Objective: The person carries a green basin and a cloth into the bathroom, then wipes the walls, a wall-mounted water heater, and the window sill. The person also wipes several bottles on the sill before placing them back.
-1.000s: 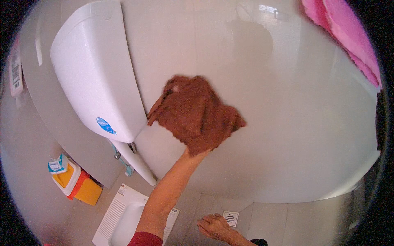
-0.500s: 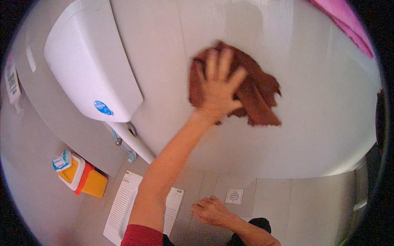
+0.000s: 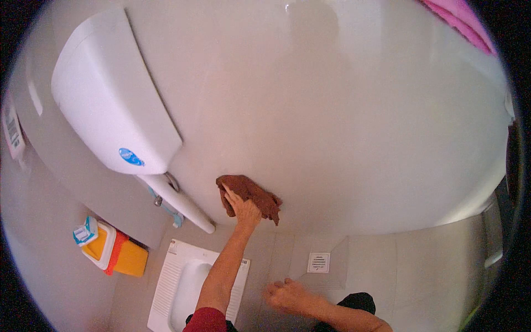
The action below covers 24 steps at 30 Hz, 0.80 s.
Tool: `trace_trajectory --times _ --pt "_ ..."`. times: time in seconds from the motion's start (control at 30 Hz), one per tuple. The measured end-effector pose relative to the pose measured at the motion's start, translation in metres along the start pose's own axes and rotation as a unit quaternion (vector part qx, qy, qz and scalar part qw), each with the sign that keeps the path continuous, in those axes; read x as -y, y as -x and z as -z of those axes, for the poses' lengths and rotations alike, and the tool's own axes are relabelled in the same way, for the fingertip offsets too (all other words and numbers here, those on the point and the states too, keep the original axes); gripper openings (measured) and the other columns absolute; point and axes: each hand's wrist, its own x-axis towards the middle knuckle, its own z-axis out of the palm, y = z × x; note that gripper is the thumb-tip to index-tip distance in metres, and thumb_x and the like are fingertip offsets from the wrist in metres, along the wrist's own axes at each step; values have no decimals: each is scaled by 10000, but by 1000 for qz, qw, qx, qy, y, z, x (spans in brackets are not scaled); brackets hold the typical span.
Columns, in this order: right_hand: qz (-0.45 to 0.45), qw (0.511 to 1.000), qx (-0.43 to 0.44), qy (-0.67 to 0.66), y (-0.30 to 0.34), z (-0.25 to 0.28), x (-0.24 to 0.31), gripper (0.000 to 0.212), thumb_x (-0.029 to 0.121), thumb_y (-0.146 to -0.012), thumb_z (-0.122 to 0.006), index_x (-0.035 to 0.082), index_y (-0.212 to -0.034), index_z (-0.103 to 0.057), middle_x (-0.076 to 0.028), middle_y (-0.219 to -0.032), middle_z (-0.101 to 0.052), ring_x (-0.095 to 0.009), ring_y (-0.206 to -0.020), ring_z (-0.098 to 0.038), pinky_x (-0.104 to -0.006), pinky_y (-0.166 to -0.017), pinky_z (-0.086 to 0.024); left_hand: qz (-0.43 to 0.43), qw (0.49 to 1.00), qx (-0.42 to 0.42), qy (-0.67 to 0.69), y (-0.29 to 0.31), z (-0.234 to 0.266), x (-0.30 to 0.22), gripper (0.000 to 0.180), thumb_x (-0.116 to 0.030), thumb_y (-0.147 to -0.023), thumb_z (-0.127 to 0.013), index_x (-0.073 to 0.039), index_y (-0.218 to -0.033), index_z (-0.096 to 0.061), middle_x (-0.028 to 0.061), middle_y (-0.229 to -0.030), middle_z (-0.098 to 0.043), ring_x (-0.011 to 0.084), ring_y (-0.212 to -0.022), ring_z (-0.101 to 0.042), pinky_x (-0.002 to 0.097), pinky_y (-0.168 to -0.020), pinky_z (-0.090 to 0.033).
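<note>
A brown cloth [image 3: 255,193] lies bunched against the pale wall, low down near the floor. Pressing it to the wall is my left hand [image 3: 244,211], fingers stretched over the fabric and the arm extended in a red sleeve. Part of the cloth sticks out to the right of the hand. My right hand [image 3: 285,297] hangs low over the floor, away from the wall, with its fingers loosely curled. It is slightly blurred, and nothing shows in it.
A white cistern [image 3: 119,94] with its pipe [image 3: 185,206] hangs on the wall at left. Below is a white squat toilet [image 3: 191,288]. A yellow bin [image 3: 128,256] bears a blue-and-white packet [image 3: 86,231]. There is a floor drain [image 3: 318,263], and a pink towel [image 3: 464,22] upper right.
My left hand has swept the cloth down and left along the wall, and the cloth is more bunched now. My right hand has shifted slightly and stays low.
</note>
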Motion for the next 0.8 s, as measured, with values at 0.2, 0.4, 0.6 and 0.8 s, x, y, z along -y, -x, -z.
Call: trace_trajectory --times 0.2,0.4,0.6,0.8 --pt "-20 999 40 -2 5 12 -13 232 188 -827 -490 44 -999 -547 -117 -919 -608 -285 -865 -629 -445 -698 -511 -32 956 -191 221 -98 75 -73 694 -264 -764 -596 36 -1331 -332 297 -1452 14 522 -1273 -61 625 -1029 -94" --pt "-20 999 25 -22 0 6 -20 202 202 -824 -504 73 -974 -542 -107 -903 -605 -285 -856 -627 -438 -690 -509 -179 961 -158 143 -172 185 -183 654 -330 -699 -678 -60 -1262 -485 230 -1467 -126 453 -1326 -100 624 -1007 -168" --pt "-6 999 19 -34 -5 -7 -25 217 243 -812 -542 96 -973 -538 -92 -886 -597 -292 -852 -623 -453 -679 -503 -376 871 -262 180 -194 175 -189 583 -408 -627 -708 -131 -1120 -569 212 -1448 -227 411 -1353 -143 672 -972 -200" --pt "-76 983 154 -70 -5 -8 -27 324 275 -857 -486 116 -1131 -555 -151 -1124 -551 -335 -1040 -551 -548 -807 -451 -158 938 -306 28 -217 226 -93 616 -411 -643 -700 -54 -1118 -541 258 -1439 -193 446 -1350 -118 639 -1011 -146"
